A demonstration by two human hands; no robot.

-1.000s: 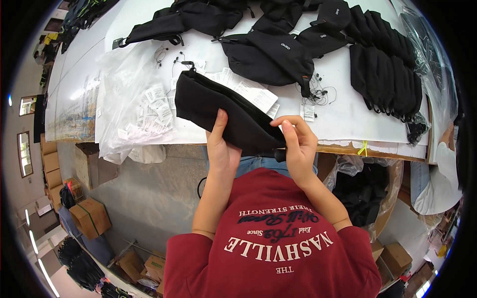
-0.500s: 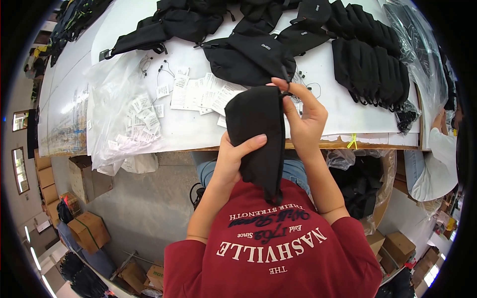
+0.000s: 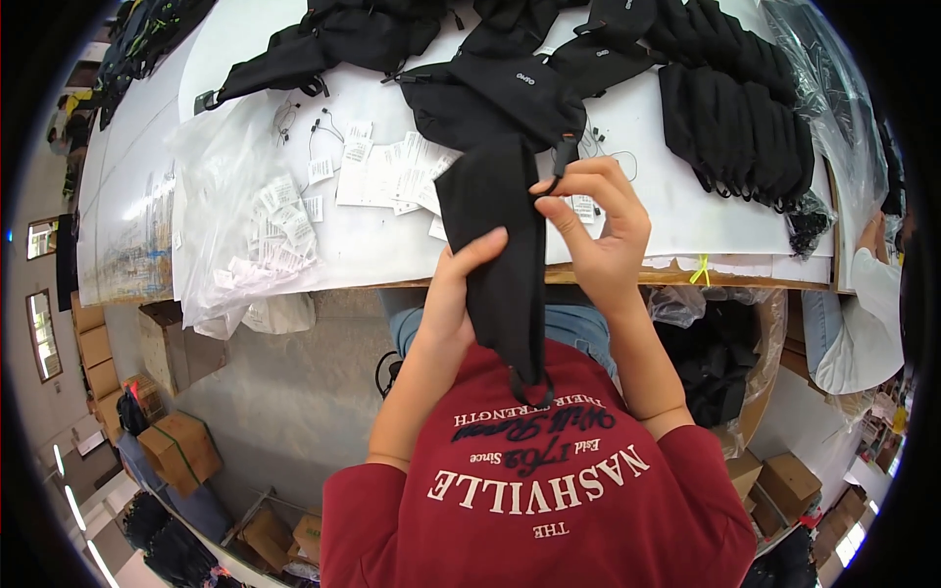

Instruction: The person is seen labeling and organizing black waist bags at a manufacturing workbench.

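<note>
A slim black fabric pouch [image 3: 495, 240] is held upright in front of me over the table's near edge. My left hand [image 3: 454, 289] is closed around its left side, thumb lying across the front. Against its right edge, near the upper part, my right hand [image 3: 600, 220] pinches a small black pull tab [image 3: 564, 157], whose end sticks up above the fingers. A short black loop [image 3: 532, 390] hangs at the pouch's lower end. Just beyond lie a larger black bag [image 3: 490, 103] and white paper tags [image 3: 377, 181].
A clear plastic bag of tags [image 3: 245, 220] lies at the left of the table [image 3: 598, 257]. Rows of black pouches [image 3: 735, 127] stand at the right. Below the right table edge is a plastic-lined box of black items [image 3: 701, 363]. Cartons [image 3: 179, 451] stand lower left.
The pouch has shifted slightly left and up, with both hands on it. My right fingers have moved a little left and down, and the pull tab now shows more plainly.
</note>
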